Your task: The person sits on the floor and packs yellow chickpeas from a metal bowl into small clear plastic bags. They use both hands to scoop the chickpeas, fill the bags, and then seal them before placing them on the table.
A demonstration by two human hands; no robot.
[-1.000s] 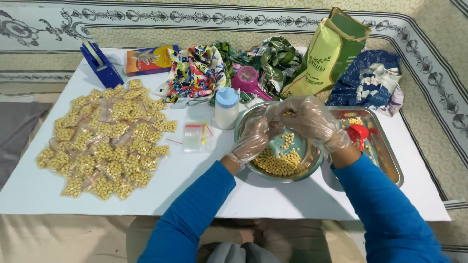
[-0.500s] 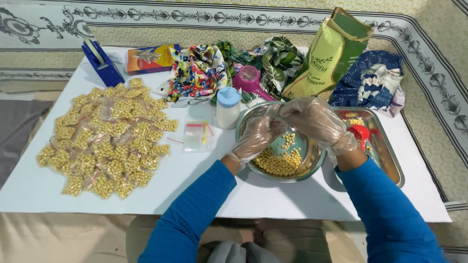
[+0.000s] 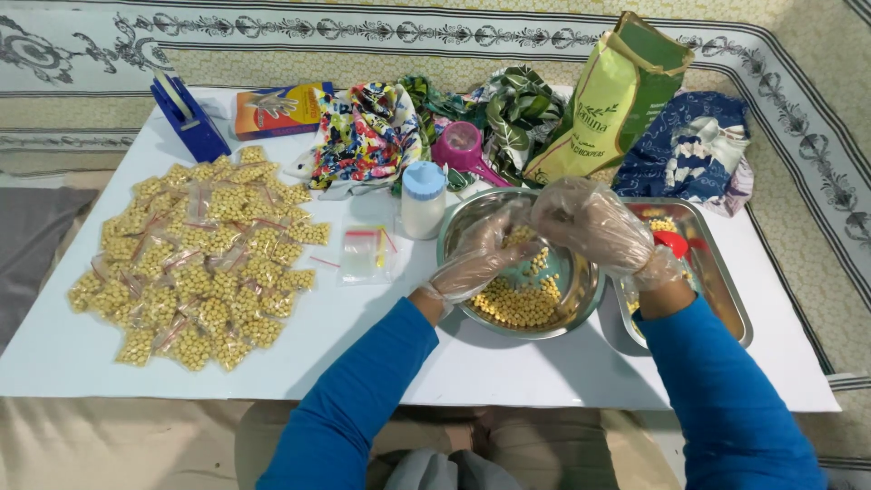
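Seen from above, two hands in clear plastic gloves and blue sleeves work over a round steel bowl [image 3: 581,299] on a white surface [image 3: 363,336]. Yellow chickpeas [image 3: 522,304] fill the near part of the bowl. The left hand [image 3: 481,257] is cupped over the bowl with fingers curled, and some chickpeas lie by its fingertips; whether it grips any cannot be told. The right hand [image 3: 590,225] is bunched just above the bowl's far side, fingers drawn together, its contents hidden by the glove.

Just right of the bowl sits a steel tray [image 3: 726,299] with a few chickpeas and a red object. Left of the bowl stand a white bottle with a blue cap [image 3: 423,200] and a small clear bag [image 3: 366,254]. Further left, a heap of small filled bags [image 3: 200,259] covers the surface. Along the far edge lie a blue tape dispenser [image 3: 189,116], an orange packet [image 3: 277,107], patterned cloths [image 3: 367,136], a pink scoop [image 3: 463,150] and a green sack [image 3: 617,95].
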